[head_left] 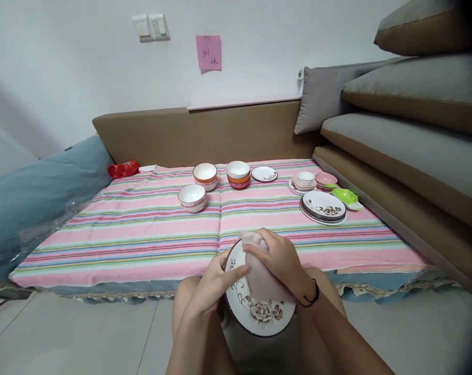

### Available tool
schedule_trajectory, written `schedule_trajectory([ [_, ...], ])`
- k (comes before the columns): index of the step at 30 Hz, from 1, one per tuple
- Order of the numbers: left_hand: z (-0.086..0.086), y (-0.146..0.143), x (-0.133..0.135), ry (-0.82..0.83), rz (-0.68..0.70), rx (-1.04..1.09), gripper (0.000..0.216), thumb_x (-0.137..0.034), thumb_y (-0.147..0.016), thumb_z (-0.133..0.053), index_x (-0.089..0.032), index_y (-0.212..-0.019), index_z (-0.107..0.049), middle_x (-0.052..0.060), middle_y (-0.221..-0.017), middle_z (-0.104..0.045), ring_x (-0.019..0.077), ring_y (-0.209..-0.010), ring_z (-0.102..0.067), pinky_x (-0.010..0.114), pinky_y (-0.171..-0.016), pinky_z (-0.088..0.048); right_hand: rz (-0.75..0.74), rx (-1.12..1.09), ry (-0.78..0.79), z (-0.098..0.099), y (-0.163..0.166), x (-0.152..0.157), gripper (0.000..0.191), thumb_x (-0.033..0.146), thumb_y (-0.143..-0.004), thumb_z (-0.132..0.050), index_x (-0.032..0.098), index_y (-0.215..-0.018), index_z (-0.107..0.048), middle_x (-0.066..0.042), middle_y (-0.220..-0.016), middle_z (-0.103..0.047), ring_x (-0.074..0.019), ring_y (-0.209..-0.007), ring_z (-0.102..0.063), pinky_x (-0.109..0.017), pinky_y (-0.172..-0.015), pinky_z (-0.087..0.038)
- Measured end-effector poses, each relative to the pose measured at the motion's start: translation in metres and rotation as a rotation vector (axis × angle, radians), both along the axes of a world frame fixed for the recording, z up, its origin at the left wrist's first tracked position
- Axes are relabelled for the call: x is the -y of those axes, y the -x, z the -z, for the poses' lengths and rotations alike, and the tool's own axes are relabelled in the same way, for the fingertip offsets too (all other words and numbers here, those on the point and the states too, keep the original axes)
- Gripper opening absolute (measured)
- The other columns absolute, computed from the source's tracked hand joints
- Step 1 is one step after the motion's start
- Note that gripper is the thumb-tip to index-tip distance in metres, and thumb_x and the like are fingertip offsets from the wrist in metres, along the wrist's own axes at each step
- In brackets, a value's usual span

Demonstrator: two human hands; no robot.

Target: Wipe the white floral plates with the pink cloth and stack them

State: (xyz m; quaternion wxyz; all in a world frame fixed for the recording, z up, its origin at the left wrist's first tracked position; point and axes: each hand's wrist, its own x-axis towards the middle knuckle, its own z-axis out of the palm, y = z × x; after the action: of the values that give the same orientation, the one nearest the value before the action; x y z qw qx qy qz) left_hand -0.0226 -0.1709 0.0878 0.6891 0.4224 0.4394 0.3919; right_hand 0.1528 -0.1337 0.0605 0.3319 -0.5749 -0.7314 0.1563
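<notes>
A white oval plate [241, 315] with a dark rim and a brown flower print is held over my lap, tilted toward me. My left hand [219, 278] grips its left edge, thumb on the face and the other fingers behind. A pale pinkish cloth [265, 281] lies against the plate's upper right face. My right hand [278, 259] closes around the cloth's upper part, pressing it on the plate near the rim; some fingertips are hidden in the cloth. A black band circles the right wrist.
Stacked bowls [192, 197] stand on the striped cloth cover [142, 224]. One flat plate [264, 174] lies behind. Stacked plates [323, 205], small dishes [306, 179], a pink bowl [326, 179] and a green dish [347, 198] are at right, beside piled cushions [407, 140]. A red package [124, 169] lies far left.
</notes>
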Motion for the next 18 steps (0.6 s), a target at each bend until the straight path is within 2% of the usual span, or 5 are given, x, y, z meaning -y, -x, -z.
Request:
schedule_trajectory([
  [4, 0.006, -0.005, -0.026, 0.022, -0.052, 0.040, 0.054, -0.032, -0.068, -0.079, -0.015, -0.117, -0.061, 0.009, -0.095, -0.071, 0.0211, -0.077, -0.065, 0.031, -0.070, -0.051, -0.006, -0.347, 0.215, 0.009, -0.022, -0.030, 0.038, 0.054, -0.082, -0.059, 0.020, -0.067, -0.053, 0.002, -0.062, -0.055, -0.0147, -0.062, -0.051, -0.025, -0.056, -0.036],
  [8, 0.020, -0.013, -0.068, -0.024, -0.201, 0.066, 0.052, -0.034, -0.068, -0.078, -0.014, -0.114, -0.063, 0.009, -0.092, -0.072, 0.0202, -0.075, -0.066, 0.029, -0.069, -0.051, -0.083, -0.768, 0.375, 0.023, -0.034, -0.058, 0.047, 0.048, -0.068, -0.074, 0.017, -0.099, -0.060, -0.003, -0.090, -0.067, -0.0202, -0.080, -0.061, -0.028, -0.067, -0.047],
  [12, 0.028, -0.021, -0.116, -0.045, -0.184, 0.063, 0.041, -0.037, -0.073, -0.073, -0.013, -0.106, -0.068, 0.005, -0.078, -0.071, 0.0162, -0.066, -0.063, 0.024, -0.062, -0.048, -0.021, -0.695, 0.292, 0.030, -0.039, -0.100, 0.061, 0.042, -0.055, -0.083, 0.018, -0.106, -0.060, -0.003, -0.096, -0.068, -0.0228, -0.087, -0.061, -0.031, -0.074, -0.048],
  [15, 0.036, -0.025, -0.148, -0.060, -0.068, 0.090, 0.043, -0.043, -0.078, -0.068, -0.010, -0.106, -0.068, 0.009, -0.082, -0.072, 0.0179, -0.069, -0.064, 0.026, -0.064, -0.048, 0.013, -0.622, 0.268, 0.039, -0.042, -0.134, 0.039, 0.050, -0.068, -0.073, 0.016, -0.083, -0.063, -0.002, -0.078, -0.066, -0.0207, -0.075, -0.060, -0.030, -0.067, -0.046],
  [18, 0.055, -0.027, -0.175, -0.037, -0.117, 0.172, 0.045, -0.047, -0.080, -0.065, -0.008, -0.103, -0.069, 0.011, -0.084, -0.073, 0.0198, -0.071, -0.066, 0.028, -0.067, -0.050, 0.001, -0.758, 0.260, 0.056, -0.042, -0.156, 0.036, 0.052, -0.077, -0.064, 0.016, -0.080, -0.063, -0.003, -0.079, -0.067, -0.0197, -0.075, -0.060, -0.029, -0.066, -0.047],
])
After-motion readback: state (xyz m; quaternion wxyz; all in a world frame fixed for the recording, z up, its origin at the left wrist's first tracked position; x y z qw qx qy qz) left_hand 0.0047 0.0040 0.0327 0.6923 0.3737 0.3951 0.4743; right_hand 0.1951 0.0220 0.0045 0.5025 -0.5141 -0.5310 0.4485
